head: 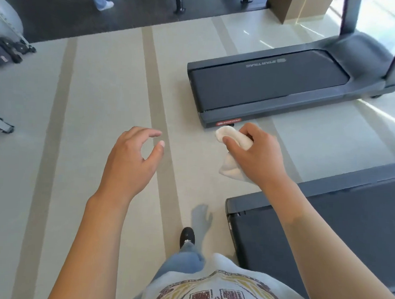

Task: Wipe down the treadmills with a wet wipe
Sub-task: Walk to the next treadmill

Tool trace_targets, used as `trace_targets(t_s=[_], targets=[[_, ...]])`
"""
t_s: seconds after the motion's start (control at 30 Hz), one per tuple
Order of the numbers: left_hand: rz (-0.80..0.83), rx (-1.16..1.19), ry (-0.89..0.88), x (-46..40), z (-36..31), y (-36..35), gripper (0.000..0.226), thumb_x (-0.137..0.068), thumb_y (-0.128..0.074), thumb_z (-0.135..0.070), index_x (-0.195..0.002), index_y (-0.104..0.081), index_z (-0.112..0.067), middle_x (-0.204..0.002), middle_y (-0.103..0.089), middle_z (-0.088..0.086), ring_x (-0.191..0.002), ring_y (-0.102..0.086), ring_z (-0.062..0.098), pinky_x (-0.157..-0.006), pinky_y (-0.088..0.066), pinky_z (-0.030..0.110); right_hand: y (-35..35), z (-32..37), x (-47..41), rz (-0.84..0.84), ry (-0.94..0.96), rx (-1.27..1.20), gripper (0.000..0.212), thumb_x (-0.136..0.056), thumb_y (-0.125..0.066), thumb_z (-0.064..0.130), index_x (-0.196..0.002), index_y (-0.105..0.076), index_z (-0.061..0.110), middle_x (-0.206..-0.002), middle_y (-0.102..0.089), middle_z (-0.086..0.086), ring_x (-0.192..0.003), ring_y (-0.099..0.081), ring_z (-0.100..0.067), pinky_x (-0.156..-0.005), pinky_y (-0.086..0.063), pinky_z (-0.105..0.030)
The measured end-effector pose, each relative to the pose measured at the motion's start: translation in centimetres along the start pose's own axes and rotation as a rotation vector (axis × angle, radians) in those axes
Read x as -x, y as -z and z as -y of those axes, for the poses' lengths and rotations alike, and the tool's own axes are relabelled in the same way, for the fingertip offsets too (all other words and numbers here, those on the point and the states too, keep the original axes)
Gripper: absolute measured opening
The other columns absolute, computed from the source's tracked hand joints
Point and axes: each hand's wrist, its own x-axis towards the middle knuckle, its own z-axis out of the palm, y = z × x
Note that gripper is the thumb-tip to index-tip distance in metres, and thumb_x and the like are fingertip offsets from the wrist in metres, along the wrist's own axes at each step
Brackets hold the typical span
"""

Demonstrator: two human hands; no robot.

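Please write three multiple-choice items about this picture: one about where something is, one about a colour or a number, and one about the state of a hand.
1. Where is the white wipe?
A. on the floor
B. in the right hand
C. on a treadmill belt

2. How many treadmills show at least in part?
A. two
B. four
C. none

3. What is the state of the left hand?
A. it grips a bottle
B. it presses on a treadmill
C. it holds nothing, fingers loosely curled

Answers: 1 B, the right hand has its fingers curled round the wipe. 2 A, a far treadmill and a near treadmill. 3 C, the left hand hangs over the floor, apart from everything.
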Motion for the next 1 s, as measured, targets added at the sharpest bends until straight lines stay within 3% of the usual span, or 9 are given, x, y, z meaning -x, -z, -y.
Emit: trace_targets(t_s=[0.07, 0.23, 0.37, 0.57, 0.8, 1.0], targets=[[0.027, -0.009, -0.028, -3.1, 1.1, 0.9, 0.026, -0.105, -0.059, -0.034, -0.126, -0.07, -0.023, -0.124, -0.065, -0.012, -0.124, -0.058, 0.014, -0.093, -0.042, 0.02, -1.0, 1.3, -1.9, -0.036, -0.028, 0.002, 0.024, -0.09, -0.072, 0.046, -0.085, -0.056, 0.028, -0.07, -0.057, 0.018, -0.068, -0.054, -0.001, -0.057, -0.036, -0.026], [0.083, 0.047, -0.095, -9.4, 3.4, 1.6, 0.032, -0.102, -0.055, -0.042, -0.124, -0.071, -0.024, -0.122, -0.065, -0.013, -0.123, -0.059, 0.015, -0.102, -0.049, 0.035, -2.6, 3.1, -5.4, -0.124, -0.069, 0.02, 0.026, -0.09, -0.071, 0.046, -0.08, -0.051, 0.033, -0.07, -0.058, 0.017, -0.068, -0.055, -0.001, -0.056, -0.035, -0.026], [0.124, 0.088, -0.118, -12.9, 4.3, 0.9, 0.025, -0.104, -0.058, -0.037, -0.124, -0.07, -0.026, -0.122, -0.065, -0.014, -0.123, -0.058, 0.013, -0.104, -0.049, 0.038, -2.8, 3.4, -7.8, -0.149, -0.102, 0.04, 0.025, -0.09, -0.072, 0.045, -0.078, -0.051, 0.038, -0.072, -0.06, 0.017, -0.072, -0.058, -0.005, -0.062, -0.043, -0.03], [0.182, 0.12, -0.165, -18.6, 4.0, -1.4, 0.026, -0.104, -0.057, -0.038, -0.123, -0.07, -0.025, -0.119, -0.065, -0.012, -0.118, -0.059, 0.013, -0.102, -0.051, 0.04, -2.4, 2.3, -11.9, -0.2, -0.165, 0.086, 0.025, -0.09, -0.071, 0.047, -0.082, -0.058, 0.028, -0.074, -0.065, 0.011, -0.072, -0.062, -0.011, -0.065, -0.054, -0.038], [0.237, 0.096, -0.228, -27.0, 1.6, -5.6, 0.025, -0.104, -0.06, -0.032, -0.124, -0.071, -0.023, -0.121, -0.065, -0.01, -0.12, -0.058, 0.014, -0.1, -0.053, 0.045, -1.0, -1.0, -19.0, -0.275, -0.219, 0.094, 0.026, -0.091, -0.072, 0.046, -0.089, -0.063, 0.022, -0.074, -0.064, 0.01, -0.07, -0.059, -0.007, -0.061, -0.049, -0.033], [0.296, 0.093, -0.311, -36.2, -3.2, -11.2, 0.024, -0.105, -0.058, -0.035, -0.123, -0.071, -0.026, -0.122, -0.065, -0.015, -0.121, -0.058, 0.012, -0.101, -0.052, 0.04, 2.2, -5.3, -26.7, -0.338, -0.295, 0.082, 0.028, -0.091, -0.072, 0.045, -0.089, -0.062, 0.018, -0.075, -0.065, 0.005, -0.072, -0.06, -0.018, -0.065, -0.049, -0.035]])
